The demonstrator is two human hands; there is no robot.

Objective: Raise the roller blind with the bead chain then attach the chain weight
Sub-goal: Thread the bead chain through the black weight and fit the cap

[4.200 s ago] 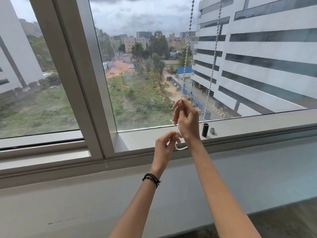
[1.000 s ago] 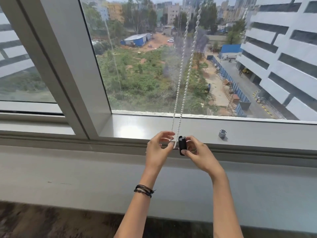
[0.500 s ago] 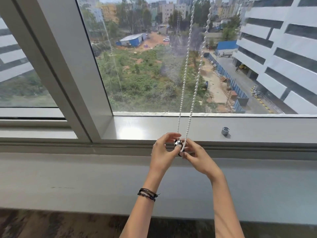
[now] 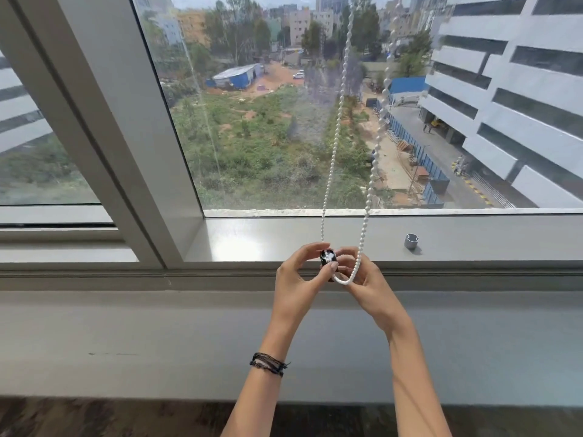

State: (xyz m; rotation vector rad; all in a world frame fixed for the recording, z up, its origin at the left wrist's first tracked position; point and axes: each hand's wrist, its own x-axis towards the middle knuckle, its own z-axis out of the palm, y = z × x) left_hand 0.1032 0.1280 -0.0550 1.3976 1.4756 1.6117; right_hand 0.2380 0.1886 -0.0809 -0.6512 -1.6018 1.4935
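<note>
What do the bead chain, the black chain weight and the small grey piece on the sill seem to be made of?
The bead chain: probably white plastic, smooth round beads with a soft sheen. The chain weight: black and glossy, likely a plastic shell. The grey piece: matt grey, hollow shaped top; plastic or aluminium, I cannot tell.

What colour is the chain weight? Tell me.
Black chain weight, shown best in the head view.

Left hand and right hand pinch black chain weight at loop of white bead chain; grey cap on window sill.
</note>
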